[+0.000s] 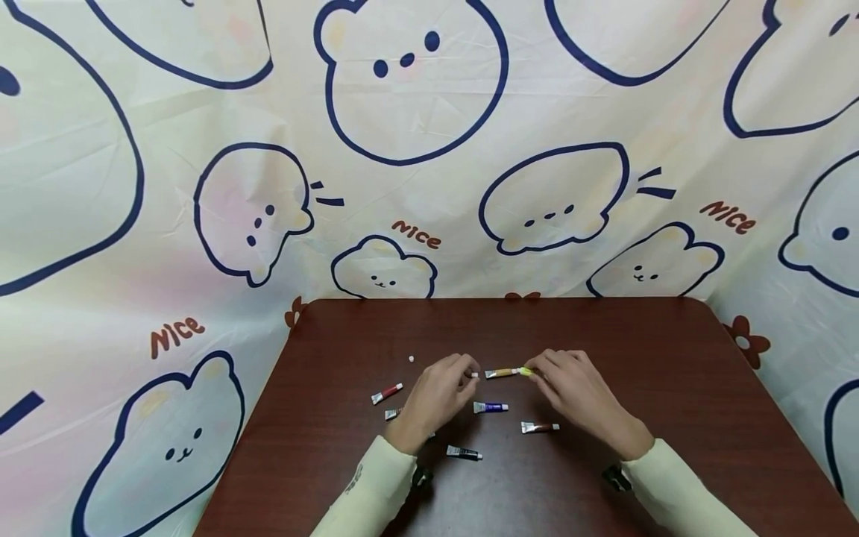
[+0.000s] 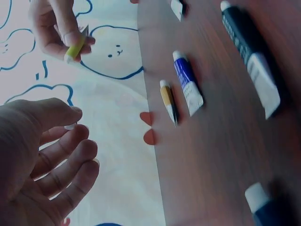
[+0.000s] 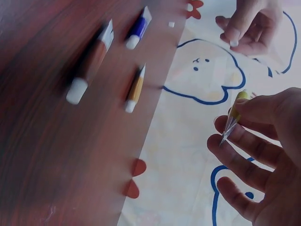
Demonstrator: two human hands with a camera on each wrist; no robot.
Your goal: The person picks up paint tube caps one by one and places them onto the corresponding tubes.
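My left hand [image 1: 439, 388] pinches a small white cap [image 2: 70, 126] between thumb and forefinger. In my right hand [image 1: 570, 384] a small yellow paint tube [image 3: 240, 102] is held between thumb and fingers, its flat crimped end toward the palm side. Both hands are above the far half of the table, apart from each other. Between them in the head view lies an ochre paint tube [image 1: 502, 374]. A blue paint tube [image 1: 491, 407] lies nearer, and a brown one [image 1: 539, 427] is below the right hand.
The brown table [image 1: 322, 477] meets a cartoon-print cloth [image 1: 429, 194] at its far edge. Left of the left hand lie a red tube [image 1: 387, 394] and a partly hidden tube [image 1: 392, 414]. A black tube [image 1: 464, 453] lies nearer. Another small white cap [image 1: 411, 359] sits toward the back.
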